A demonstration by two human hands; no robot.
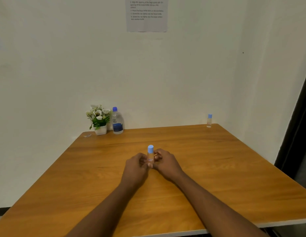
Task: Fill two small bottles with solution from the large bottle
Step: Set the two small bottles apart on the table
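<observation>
A small clear bottle [150, 155] with a light blue cap stands upright at the middle of the wooden table [217, 177]. My left hand [136, 164] and my right hand [165, 161] close around its body from either side, and the cap stays on. A second small capped bottle [209, 120] stands at the table's far right corner. The large bottle [117, 120], clear with a blue cap and blue label, stands capped at the far left by the wall.
A white pot of artificial flowers [99, 119] sits just left of the large bottle. A printed sheet [146, 14] hangs on the wall above. The table's right edge borders a dark door frame [295, 134].
</observation>
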